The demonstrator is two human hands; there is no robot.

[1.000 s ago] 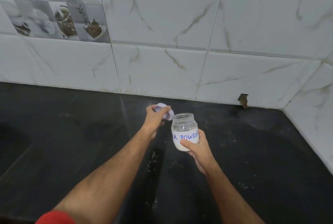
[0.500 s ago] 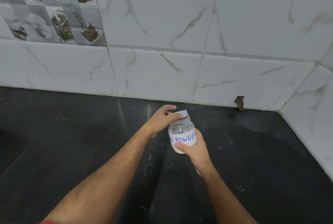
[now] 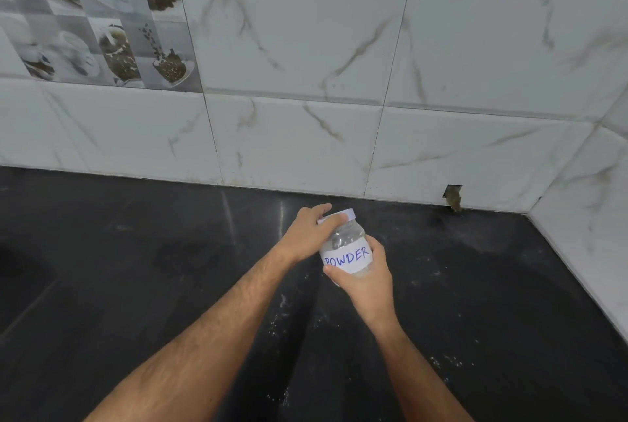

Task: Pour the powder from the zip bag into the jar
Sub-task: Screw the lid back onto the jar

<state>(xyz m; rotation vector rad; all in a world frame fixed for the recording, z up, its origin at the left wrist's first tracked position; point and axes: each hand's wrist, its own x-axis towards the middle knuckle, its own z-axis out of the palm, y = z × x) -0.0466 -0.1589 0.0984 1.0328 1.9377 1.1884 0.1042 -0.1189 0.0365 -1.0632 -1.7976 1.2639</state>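
Note:
A small clear jar (image 3: 346, 251) with a white label reading "POWDER" is held above the black counter, tilted slightly to the right. My right hand (image 3: 372, 282) grips its lower body from the right and below. A pale lilac lid (image 3: 348, 215) sits on the jar's mouth, and my left hand (image 3: 309, 234) is closed over it from the left. White powder shows at the jar's bottom. No zip bag is in view.
The black stone counter (image 3: 136, 268) carries scattered white powder specks (image 3: 282, 316) below the hands. White marble-pattern wall tiles (image 3: 306, 132) rise behind and at the right. A small chipped hole (image 3: 453, 199) sits at the wall's base.
The lid, held off to the left of the open jar one second ago, now sits on the jar's mouth under my left hand. The jar has turned so more of the label shows.

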